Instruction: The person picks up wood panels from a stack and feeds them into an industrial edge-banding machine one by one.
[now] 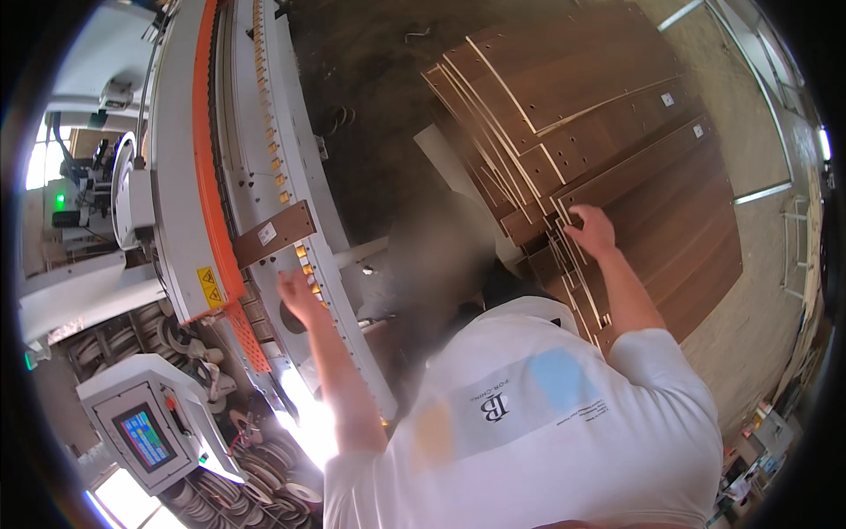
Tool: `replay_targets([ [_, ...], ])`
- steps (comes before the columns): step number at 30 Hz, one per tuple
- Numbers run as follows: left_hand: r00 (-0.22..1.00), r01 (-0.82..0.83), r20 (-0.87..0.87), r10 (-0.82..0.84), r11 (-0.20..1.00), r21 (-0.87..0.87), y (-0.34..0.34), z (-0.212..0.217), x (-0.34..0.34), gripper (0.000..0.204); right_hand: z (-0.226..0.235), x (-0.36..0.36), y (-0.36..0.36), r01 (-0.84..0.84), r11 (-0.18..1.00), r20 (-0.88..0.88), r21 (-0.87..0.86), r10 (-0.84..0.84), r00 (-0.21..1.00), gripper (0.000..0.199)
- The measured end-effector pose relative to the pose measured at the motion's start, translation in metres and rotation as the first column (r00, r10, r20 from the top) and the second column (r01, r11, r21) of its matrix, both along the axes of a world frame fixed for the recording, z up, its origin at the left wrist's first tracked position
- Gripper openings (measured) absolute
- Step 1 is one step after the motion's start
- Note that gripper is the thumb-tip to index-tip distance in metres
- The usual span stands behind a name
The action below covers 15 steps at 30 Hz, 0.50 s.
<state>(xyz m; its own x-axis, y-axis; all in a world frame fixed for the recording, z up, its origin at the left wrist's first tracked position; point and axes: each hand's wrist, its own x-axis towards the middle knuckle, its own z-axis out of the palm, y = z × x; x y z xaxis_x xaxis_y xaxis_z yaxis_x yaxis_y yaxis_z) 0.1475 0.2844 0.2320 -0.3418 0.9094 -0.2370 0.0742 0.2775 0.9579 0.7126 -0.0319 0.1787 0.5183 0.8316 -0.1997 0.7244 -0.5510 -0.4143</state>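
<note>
reaching out to both sides, a person in a white shirt point(493, 476) stands between a machine point(181, 220) on the left and a stack of brown panels point(652, 220) on the right, seen from the head looking down. the left hand point(300, 298) is over the machine's edge, just on the near side of a short brown board point(289, 228); its fingers are blurred, so whether they are spread or together cannot be told. the board lies across the machine's row of yellow rollers point(276, 165), one end at the orange cover point(210, 132), and bears a white label. the right hand point(590, 231) is at the near left edge of the panels, thumb and forefinger apart and curved; whether they touch a panel cannot be told. the panels lie flat in uneven layers, some with pale edges and small holes, two with white labels. yellow warning signs point(209, 287) mark the machine's near end. lower left, a white control box point(106, 419) carries a lit screen point(145, 437), with many reels point(264, 476) beside it. a blurred patch hides the middle of the view.
</note>
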Motion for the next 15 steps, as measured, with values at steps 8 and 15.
replay_targets([
  [8,0.579,0.729,-0.219,-0.785,0.619,-0.291,-0.167,-0.085,0.073,0.038,0.009,0.090,0.029,-0.224,0.873,0.192,-0.433,0.332,0.924,0.090],
  [15,0.293,0.776,-0.168,-0.941,0.337,-0.533,-0.196,0.014,0.165,0.037,-0.006,0.111,0.034,-0.402,0.839,0.124,-0.366,0.472,0.873,0.079],
])
